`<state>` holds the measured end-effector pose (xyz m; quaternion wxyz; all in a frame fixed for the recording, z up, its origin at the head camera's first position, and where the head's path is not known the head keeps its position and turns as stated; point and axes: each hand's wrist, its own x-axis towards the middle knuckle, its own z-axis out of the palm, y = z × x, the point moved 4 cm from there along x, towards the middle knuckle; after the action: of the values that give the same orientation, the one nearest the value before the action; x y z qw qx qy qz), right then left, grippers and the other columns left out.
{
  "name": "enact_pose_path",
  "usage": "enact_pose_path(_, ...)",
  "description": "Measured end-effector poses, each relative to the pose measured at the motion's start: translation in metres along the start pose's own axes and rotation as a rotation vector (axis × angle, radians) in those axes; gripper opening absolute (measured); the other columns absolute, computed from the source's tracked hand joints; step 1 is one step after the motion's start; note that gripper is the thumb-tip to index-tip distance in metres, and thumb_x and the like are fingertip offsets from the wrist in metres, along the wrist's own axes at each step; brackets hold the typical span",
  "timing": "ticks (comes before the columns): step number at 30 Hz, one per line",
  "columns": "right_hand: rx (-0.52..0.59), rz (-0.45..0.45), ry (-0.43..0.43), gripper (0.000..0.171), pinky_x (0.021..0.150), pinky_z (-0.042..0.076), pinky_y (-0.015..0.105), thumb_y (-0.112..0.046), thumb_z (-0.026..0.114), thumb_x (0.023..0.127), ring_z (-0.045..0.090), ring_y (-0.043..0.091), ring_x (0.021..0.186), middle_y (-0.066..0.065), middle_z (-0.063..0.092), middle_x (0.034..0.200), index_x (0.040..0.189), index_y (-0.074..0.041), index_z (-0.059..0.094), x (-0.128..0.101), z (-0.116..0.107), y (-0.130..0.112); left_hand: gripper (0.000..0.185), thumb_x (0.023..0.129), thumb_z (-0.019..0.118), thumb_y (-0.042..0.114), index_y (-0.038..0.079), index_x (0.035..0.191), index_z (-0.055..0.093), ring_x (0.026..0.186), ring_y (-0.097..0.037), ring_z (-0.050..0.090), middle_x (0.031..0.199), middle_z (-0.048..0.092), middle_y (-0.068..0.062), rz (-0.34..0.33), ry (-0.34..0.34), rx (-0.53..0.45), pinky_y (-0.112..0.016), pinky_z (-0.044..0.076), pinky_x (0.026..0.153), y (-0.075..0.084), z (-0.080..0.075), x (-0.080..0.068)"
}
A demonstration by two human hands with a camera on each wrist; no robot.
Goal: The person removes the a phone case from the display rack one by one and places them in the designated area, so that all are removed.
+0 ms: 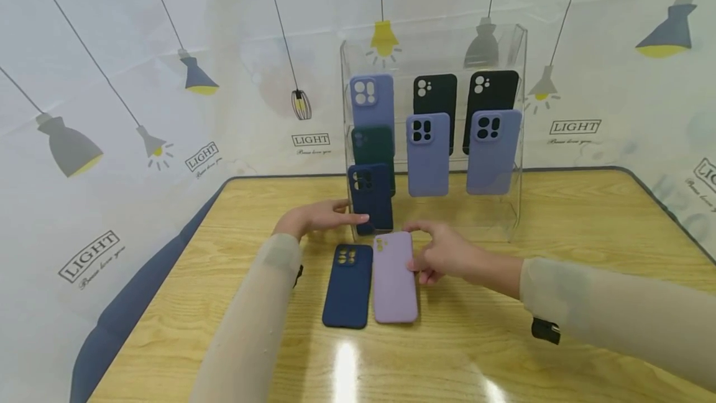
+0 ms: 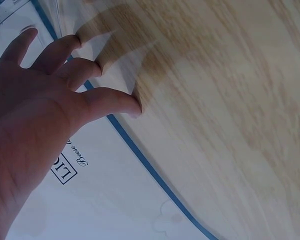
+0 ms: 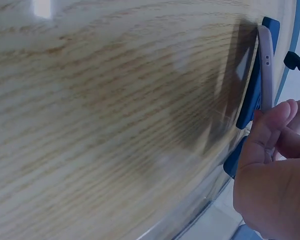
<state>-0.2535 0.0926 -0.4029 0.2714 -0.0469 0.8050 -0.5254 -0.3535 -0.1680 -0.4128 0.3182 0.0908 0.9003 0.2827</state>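
While the left hand (image 1: 313, 219) rests with fingers spread beside the standing navy case (image 1: 371, 198), the right hand (image 1: 442, 254) pinches the lilac phone case (image 1: 394, 278) on the surface (image 1: 559, 254).

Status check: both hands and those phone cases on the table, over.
Left hand open, touching navy case on clear rack. Right hand pinching lilac case beside flat navy case. Nothing obstructing.

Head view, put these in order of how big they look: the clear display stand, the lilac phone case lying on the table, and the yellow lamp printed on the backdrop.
1. Clear display stand, by far the largest.
2. Lilac phone case, though lying nearer the camera enlarges it.
3. Yellow printed lamp, the smallest.
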Motion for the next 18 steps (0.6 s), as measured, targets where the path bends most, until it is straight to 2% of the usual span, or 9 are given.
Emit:
enact_pose_path(12, -0.002, 0.04, -0.004, 0.081, 0.053, 0.06, 0.03, 0.001, 0.076, 0.095, 0.063, 0.014, 0.05, 0.007, 0.065, 0.06, 0.165, -0.007, 0.036, 0.007, 0.008, 0.012, 0.11, 0.089, 0.059, 0.084, 0.028, 0.173, 0.016, 0.167, -0.035, 0.019, 0.181, 0.016, -0.005, -0.004, -0.005, 0.009, -0.062, 0.025, 0.132, 0.001, 0.0, -0.001)
enact_pose_path(18, -0.005, 0.052, 0.001, 0.072, 0.053, 0.06, 0.03, 0.0, 0.075, 0.096, 0.064, 0.014, 0.049, 0.009, 0.069, 0.063, 0.158, -0.003, 0.039, 0.009, 0.009, 0.015, 0.11, 0.09, 0.059, 0.084, 0.029, 0.173, 0.015, 0.167, -0.034, 0.018, 0.181, 0.015, -0.005, -0.004, -0.008, 0.002, -0.063, 0.024, 0.133, 0.0, 0.0, -0.001)
